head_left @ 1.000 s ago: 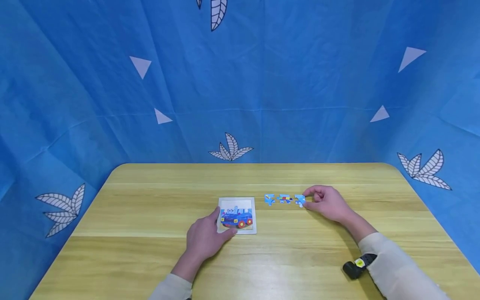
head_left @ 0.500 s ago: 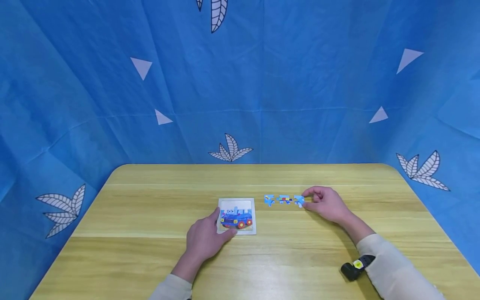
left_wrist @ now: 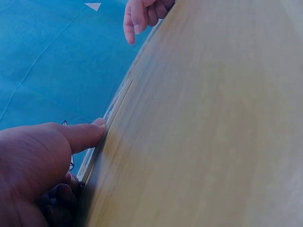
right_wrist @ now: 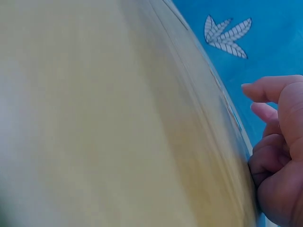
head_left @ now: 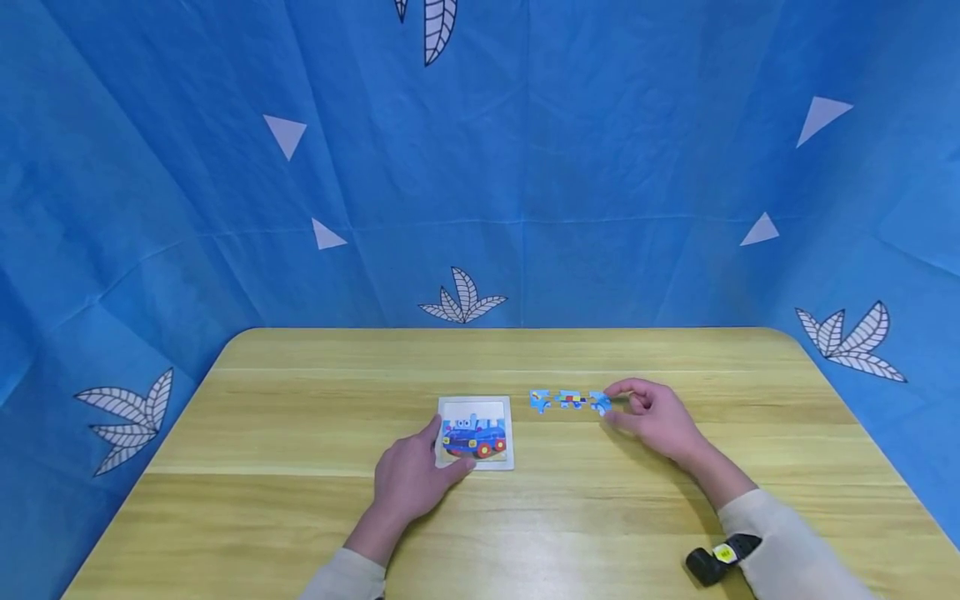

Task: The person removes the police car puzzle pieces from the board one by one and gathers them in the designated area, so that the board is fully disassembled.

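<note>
My left hand [head_left: 411, 477] holds the lower left corner of a small square jigsaw puzzle [head_left: 480, 437] with a pale frame, its thumb on the near rim and index finger along the left side. The picture shows a blue truck with red wheels; its upper part is bare. To the right, three loose puzzle pieces lie in a row: a left piece [head_left: 540, 401], a middle piece [head_left: 571, 399] and a right piece [head_left: 601, 402]. My right hand [head_left: 658, 418] has thumb and index finger at the right piece's outer edges. Its other fingers are curled in the right wrist view.
The wooden table [head_left: 300, 417] ends at the back against a blue curtain [head_left: 525, 167] with leaf and triangle prints. A black wrist camera [head_left: 708, 565] sits by the right sleeve, close above the table.
My right hand shifts slightly, its thumb and index finger staying beside the right puzzle piece. The left hand and the framed puzzle keep their place.
</note>
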Demonstrator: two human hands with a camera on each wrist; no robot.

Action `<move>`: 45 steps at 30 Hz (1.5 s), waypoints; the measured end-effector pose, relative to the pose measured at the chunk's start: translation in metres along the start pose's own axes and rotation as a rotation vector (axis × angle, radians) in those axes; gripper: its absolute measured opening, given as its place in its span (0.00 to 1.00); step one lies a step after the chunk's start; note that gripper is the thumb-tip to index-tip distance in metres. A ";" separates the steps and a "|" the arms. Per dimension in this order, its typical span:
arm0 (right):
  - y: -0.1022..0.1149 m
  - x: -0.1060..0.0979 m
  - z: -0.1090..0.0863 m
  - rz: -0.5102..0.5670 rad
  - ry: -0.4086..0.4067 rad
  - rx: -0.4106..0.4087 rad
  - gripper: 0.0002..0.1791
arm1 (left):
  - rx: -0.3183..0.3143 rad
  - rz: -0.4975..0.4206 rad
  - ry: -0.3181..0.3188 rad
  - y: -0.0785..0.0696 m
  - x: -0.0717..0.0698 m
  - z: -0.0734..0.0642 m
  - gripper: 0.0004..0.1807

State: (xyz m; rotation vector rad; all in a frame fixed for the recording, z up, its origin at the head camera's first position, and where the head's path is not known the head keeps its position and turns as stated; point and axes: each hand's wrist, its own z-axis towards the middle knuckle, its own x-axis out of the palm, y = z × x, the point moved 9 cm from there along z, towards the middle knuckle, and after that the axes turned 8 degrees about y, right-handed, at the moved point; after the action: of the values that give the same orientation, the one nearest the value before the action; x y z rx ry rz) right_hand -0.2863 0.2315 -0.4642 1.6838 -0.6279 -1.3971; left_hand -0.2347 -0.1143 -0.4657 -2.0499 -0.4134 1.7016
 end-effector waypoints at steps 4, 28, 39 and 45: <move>0.007 0.009 -0.005 0.011 0.014 -0.038 0.16 | -0.008 -0.004 0.005 0.001 0.000 0.000 0.49; 0.061 0.075 -0.007 0.150 0.101 -0.166 0.17 | 0.012 -0.011 0.001 -0.001 0.002 -0.002 0.49; 0.089 0.105 0.014 0.152 0.126 -0.194 0.18 | 0.012 0.004 0.001 -0.001 -0.001 -0.001 0.49; 0.101 0.117 0.025 0.148 0.144 -0.207 0.20 | 0.012 0.018 0.006 -0.002 -0.002 0.000 0.50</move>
State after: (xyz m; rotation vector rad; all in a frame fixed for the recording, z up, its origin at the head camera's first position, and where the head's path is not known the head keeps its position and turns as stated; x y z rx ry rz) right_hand -0.2675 0.0775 -0.4429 1.5257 -0.4986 -1.1822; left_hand -0.2347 -0.1139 -0.4632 -2.0562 -0.3833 1.7038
